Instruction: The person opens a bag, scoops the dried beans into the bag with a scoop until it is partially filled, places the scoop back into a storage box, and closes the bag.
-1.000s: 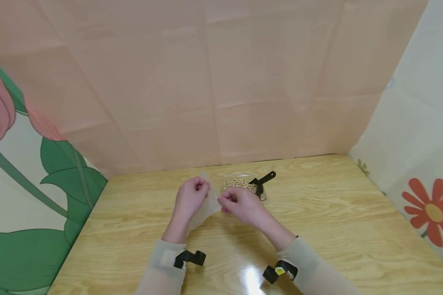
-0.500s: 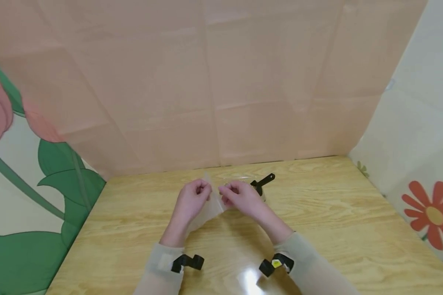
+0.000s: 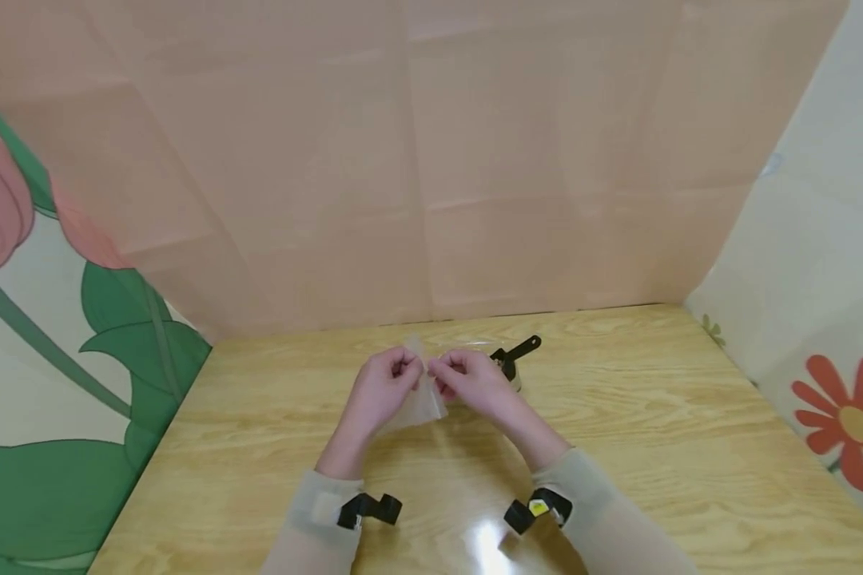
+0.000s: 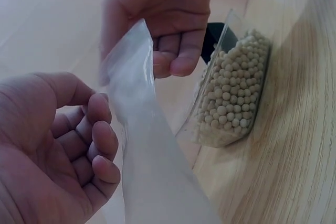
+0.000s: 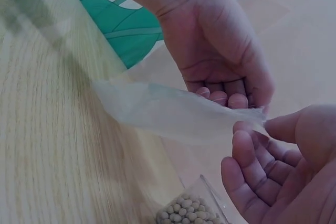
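Observation:
A translucent plastic bag hangs between my two hands, above the table. My left hand pinches its upper edge between thumb and forefinger, the other fingers curled. At the same edge, my right hand pinches a corner between thumb and index finger, as the right wrist view shows. The fingertips of both hands are close together. In the left wrist view the bag looks flat, its lower end reaching down past the left fingers. Just beyond the right hand stands a clear box of pale round beans, mostly hidden in the head view.
A black scoop leans in the box, its handle sticking out to the right. The wooden table meets a pink sheet at its back edge. Flower-painted panels flank both sides.
My left hand has shifted slightly right, and the right hand has risen a little, now covering the beans in the head view. The hands are closer together and the bag has swung right.

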Action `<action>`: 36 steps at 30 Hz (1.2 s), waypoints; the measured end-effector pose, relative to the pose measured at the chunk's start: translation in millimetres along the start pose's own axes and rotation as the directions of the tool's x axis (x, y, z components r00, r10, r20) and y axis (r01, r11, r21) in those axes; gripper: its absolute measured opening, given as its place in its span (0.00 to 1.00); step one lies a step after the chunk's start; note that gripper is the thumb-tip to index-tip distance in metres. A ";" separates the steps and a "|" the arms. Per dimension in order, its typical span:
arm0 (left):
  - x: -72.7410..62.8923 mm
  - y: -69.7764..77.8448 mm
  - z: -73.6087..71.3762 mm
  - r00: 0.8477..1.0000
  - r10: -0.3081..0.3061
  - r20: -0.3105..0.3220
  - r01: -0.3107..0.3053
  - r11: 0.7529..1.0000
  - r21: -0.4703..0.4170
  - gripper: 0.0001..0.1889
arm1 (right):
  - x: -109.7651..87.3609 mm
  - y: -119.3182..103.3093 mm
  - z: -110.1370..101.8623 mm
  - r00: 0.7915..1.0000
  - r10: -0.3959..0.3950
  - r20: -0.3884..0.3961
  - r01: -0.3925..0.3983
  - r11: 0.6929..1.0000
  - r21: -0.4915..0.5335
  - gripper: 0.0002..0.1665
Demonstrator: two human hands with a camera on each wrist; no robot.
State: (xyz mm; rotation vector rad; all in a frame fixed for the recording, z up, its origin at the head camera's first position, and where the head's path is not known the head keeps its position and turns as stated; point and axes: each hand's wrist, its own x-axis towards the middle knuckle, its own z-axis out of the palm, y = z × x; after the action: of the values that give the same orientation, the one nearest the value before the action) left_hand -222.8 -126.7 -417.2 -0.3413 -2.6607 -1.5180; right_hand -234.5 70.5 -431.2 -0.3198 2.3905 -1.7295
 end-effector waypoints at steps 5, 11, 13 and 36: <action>-0.2 1.9 -1.8 1.000 0.003 0.018 -0.002 1.000 -0.009 0.09 | -0.4 -0.6 -0.4 0.999 -0.007 0.046 0.004 0.998 0.058 0.13; 0.3 -2.5 -2.4 0.999 -0.005 0.049 0.005 1.000 0.009 0.11 | -1.6 -0.7 1.3 0.998 -0.024 0.054 0.022 0.999 0.033 0.10; 0.4 -3.2 -2.1 0.998 -0.002 0.056 0.001 1.000 0.025 0.11 | -1.7 -0.1 2.0 0.998 -0.031 0.051 0.030 0.999 0.016 0.10; -1.1 -2.9 -6.1 0.992 0.080 0.102 -0.087 0.994 0.070 0.14 | -6.9 -5.9 4.0 0.998 -0.032 0.047 0.030 0.999 0.041 0.10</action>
State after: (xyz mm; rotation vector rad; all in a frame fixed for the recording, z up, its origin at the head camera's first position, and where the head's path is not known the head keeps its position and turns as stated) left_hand -222.8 -133.5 -416.7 -0.5302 -2.7306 -1.4106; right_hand -226.4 67.0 -426.7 -0.3904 2.3263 -1.7604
